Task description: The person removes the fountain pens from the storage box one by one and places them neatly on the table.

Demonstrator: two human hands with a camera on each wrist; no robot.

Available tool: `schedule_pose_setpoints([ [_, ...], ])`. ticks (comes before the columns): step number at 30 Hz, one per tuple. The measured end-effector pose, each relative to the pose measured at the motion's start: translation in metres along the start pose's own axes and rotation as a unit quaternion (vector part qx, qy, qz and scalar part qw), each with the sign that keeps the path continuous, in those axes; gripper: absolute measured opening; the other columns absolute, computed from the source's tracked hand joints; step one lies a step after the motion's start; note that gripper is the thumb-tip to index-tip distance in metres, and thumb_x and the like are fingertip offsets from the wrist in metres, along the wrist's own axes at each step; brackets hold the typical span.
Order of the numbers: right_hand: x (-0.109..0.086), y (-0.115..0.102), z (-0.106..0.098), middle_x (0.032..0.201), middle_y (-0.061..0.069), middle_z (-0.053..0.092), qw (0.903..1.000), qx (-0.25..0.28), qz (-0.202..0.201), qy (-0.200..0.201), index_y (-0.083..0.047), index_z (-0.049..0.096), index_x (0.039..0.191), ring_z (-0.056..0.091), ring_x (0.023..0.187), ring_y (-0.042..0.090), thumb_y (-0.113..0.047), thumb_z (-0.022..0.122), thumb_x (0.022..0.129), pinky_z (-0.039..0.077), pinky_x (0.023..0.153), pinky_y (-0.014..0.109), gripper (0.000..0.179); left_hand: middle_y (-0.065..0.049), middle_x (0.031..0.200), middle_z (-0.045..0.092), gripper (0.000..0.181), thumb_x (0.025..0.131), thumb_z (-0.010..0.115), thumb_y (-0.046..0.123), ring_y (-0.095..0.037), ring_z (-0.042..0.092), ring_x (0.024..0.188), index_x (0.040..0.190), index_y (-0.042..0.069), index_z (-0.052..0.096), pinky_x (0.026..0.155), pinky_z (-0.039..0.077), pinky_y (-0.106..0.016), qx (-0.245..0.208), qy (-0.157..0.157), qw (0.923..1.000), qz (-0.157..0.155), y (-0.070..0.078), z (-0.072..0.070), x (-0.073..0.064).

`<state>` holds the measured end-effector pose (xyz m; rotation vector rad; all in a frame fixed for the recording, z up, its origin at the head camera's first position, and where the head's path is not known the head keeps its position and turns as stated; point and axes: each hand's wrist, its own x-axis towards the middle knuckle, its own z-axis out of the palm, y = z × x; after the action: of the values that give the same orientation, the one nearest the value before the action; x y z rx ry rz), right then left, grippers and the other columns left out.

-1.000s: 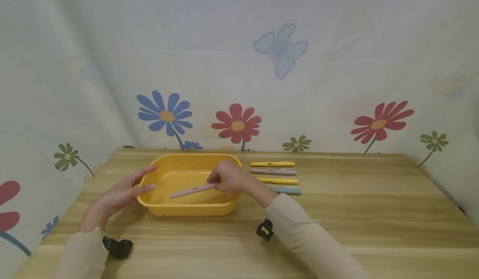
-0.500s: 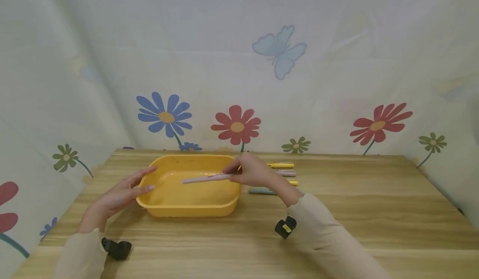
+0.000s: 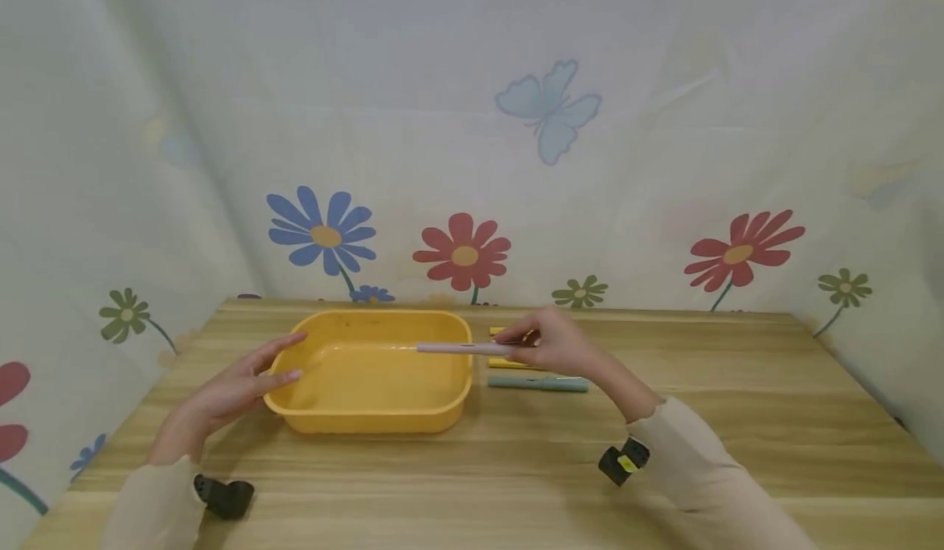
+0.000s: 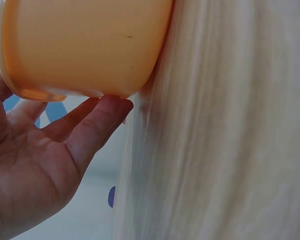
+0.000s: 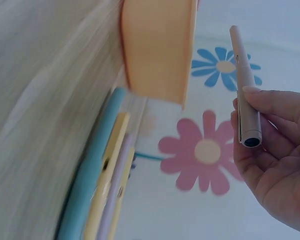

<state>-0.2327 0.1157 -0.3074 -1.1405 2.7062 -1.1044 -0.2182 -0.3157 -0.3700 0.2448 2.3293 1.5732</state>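
My right hand (image 3: 556,345) pinches a pale pink pen (image 3: 450,348) between thumb and fingers. The pen is level, its far end over the right rim of a yellow plastic basin (image 3: 372,420). In the right wrist view, the pen (image 5: 246,82) shows its clip and a dark round end. My left hand (image 3: 232,386) holds the basin's left end, with two fingertips over the rim; in the left wrist view, other fingers touch the outer wall (image 4: 85,50). Under my right hand lie a teal pen (image 3: 538,384) and yellow pens (image 5: 107,165), with a lilac pen (image 5: 119,187) between them.
The wooden table (image 3: 472,484) ends at a pale curtain (image 3: 413,124) printed with flowers and a butterfly. Black wrist cameras sit on the left sleeve (image 3: 151,501) and right sleeve (image 3: 708,460).
My right hand has moved right with the pink pen, from inside the basin to above the row of pens. The pen has turned from slanted to level. My left hand has stayed on the basin.
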Motion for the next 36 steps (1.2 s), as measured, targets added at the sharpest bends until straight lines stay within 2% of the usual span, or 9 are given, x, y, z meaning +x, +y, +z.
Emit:
schedule_pose_setpoints([
  [8,-0.028,0.022,-0.016,0.091,0.012,0.068,0.9991,-0.007,0.038,0.015,0.004,0.070,0.097,0.060,0.075,0.014,-0.002,0.068,0.079,0.052,0.065,0.023,0.019,-0.026,0.148,-0.009,0.072,0.091,0.055,0.025,-0.048,0.016,0.129,0.147,0.011,0.012,0.088,0.047,-0.041,0.012,0.002,0.9999,0.003,0.000,-0.002,0.001],
  [17,-0.052,0.037,-0.025,0.091,0.015,0.069,0.9993,-0.007,0.037,0.007,0.006,0.069,0.096,0.064,0.081,0.020,-0.002,0.068,0.079,0.054,0.068,0.028,0.019,-0.024,0.149,-0.007,0.071,0.091,0.055,0.022,-0.048,0.018,0.129,0.147,0.012,0.012,0.087,0.048,-0.042,0.013,0.007,0.9999,0.001,0.001,-0.001,0.002],
  [25,-0.065,0.049,-0.017,0.090,0.010,0.069,0.9989,-0.021,0.043,-0.004,0.002,0.070,0.094,0.063,0.080,0.015,-0.001,0.068,0.079,0.053,0.067,0.026,0.016,-0.024,0.149,-0.007,0.070,0.091,0.055,0.022,-0.048,0.017,0.129,0.147,0.012,0.013,0.087,0.048,-0.041,0.011,0.005,0.9999,0.000,0.000,-0.002,0.001],
  [29,-0.068,0.056,-0.011,0.090,0.012,0.069,0.9988,-0.018,0.041,-0.019,0.004,0.070,0.094,0.064,0.079,0.014,0.003,0.067,0.078,0.054,0.066,0.025,0.016,-0.025,0.149,-0.008,0.070,0.092,0.054,0.022,-0.048,0.018,0.129,0.147,0.012,0.012,0.087,0.048,-0.041,0.011,0.004,0.9999,-0.001,-0.002,-0.002,0.000],
  [36,-0.073,0.060,-0.004,0.087,0.009,0.069,0.9979,-0.019,0.048,-0.039,0.003,0.071,0.091,0.062,0.074,0.009,0.003,0.067,0.077,0.052,0.063,0.021,0.014,-0.026,0.149,-0.006,0.071,0.091,0.055,0.024,-0.048,0.018,0.129,0.147,0.011,0.012,0.088,0.048,-0.042,0.019,0.006,0.9998,-0.002,-0.004,-0.001,-0.001],
])
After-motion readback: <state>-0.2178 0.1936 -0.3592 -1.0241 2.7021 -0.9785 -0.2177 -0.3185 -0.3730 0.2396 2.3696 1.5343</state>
